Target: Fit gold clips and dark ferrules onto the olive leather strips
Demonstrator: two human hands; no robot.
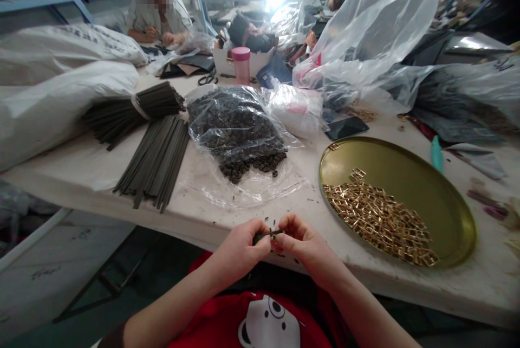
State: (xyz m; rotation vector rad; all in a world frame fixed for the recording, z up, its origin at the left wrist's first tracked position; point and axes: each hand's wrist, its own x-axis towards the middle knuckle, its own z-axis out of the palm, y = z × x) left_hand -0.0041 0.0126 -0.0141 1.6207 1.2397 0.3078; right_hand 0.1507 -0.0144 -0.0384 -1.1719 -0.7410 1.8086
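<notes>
My left hand (pixel 247 240) and my right hand (pixel 301 238) meet at the table's front edge, both closed with fingertips pinched. A short dark strap (pixel 257 237) shows in the left fingers. Between the two hands is a small gold buckle (pixel 272 235), with the right fingers on it; its fit on the strap is partly hidden. Beyond my hands, small dark loops (pixel 264 163) spill from a clear plastic bag (pixel 238 120). To the right, many gold buckles (pixel 377 218) lie on a round gold tray (pixel 406 174).
Dark flat strips (pixel 156 161) lie loose at the left, beside a tied bundle (pixel 140 107). White sacks (pixel 65 98) fill the left side. Farther back are a pink-lidded jar (pixel 241 66), a phone (pixel 346 128) and clear plastic sheeting (pixel 374 17). Another person (pixel 162 17) sits across the table.
</notes>
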